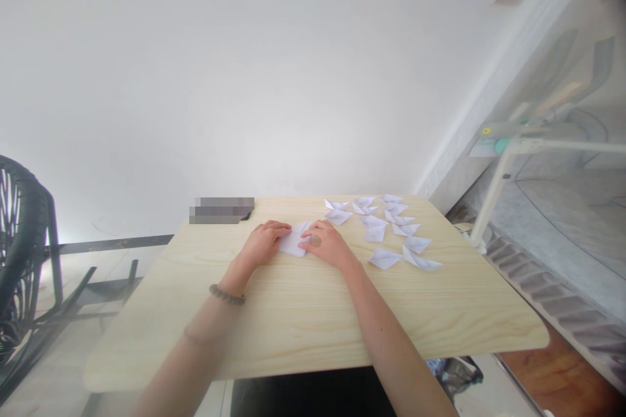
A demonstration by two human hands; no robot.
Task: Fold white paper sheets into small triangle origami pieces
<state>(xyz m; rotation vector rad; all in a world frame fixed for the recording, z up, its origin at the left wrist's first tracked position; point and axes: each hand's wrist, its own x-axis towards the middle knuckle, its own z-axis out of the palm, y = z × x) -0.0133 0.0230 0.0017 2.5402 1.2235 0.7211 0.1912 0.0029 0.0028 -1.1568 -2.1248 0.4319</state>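
Note:
A white folded sheet of paper lies on the wooden table between my two hands. My left hand, with a beaded bracelet at its wrist, holds the paper's left edge, its fingertips pressed on the upper left corner. On the opposite side my right hand grips the right edge, thumb and forefinger curved round it in a pinch. Creases show across the paper's upper part. To the right are several folded white paper pieces, pointed like little boats, loosely grouped.
The pale wooden table stands against a white wall. A blurred-out dark object lies at its back left corner. A dark woven chair is at the left. A white metal frame stands at the right.

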